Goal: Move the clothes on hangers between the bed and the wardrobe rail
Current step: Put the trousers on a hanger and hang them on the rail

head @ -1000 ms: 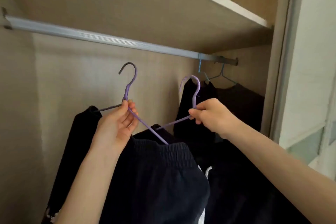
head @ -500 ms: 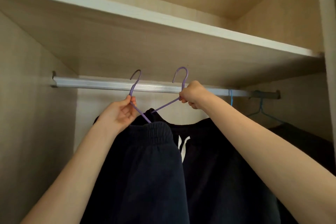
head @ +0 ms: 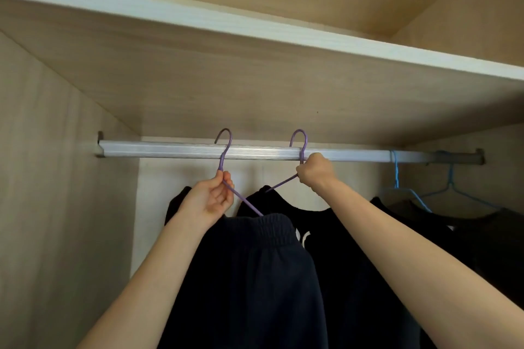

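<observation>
Head view: L hand (head: 211, 200) pinching neck of left purple hanger (head: 225, 150), R hand (head: 314, 171) gripping neck of right purple hanger (head: 302, 142). Hooks standing upright, curling left, crossing wardrobe rail (head: 170, 149) near its middle; whether seated, can't tell. Dark clothes (head: 255, 263) hiding hanger shoulders, hems cut off at frame bottom.

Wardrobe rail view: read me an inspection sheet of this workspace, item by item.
Surface: silver metal wardrobe rail under a pale wooden shelf.
Job's things: left purple wire hanger bearing dark navy elastic-waist trousers; right purple wire hanger bearing a black garment; both hooks at rail height, seating unclear.
Clutter: nothing seen.
Grips: left grip pinches the left hanger's neck; right grip holds the right hanger's neck.
Cables: nothing seen.
Surroundings: blue wire hangers with dark clothes at the rail's right end; pale wood walls.
</observation>
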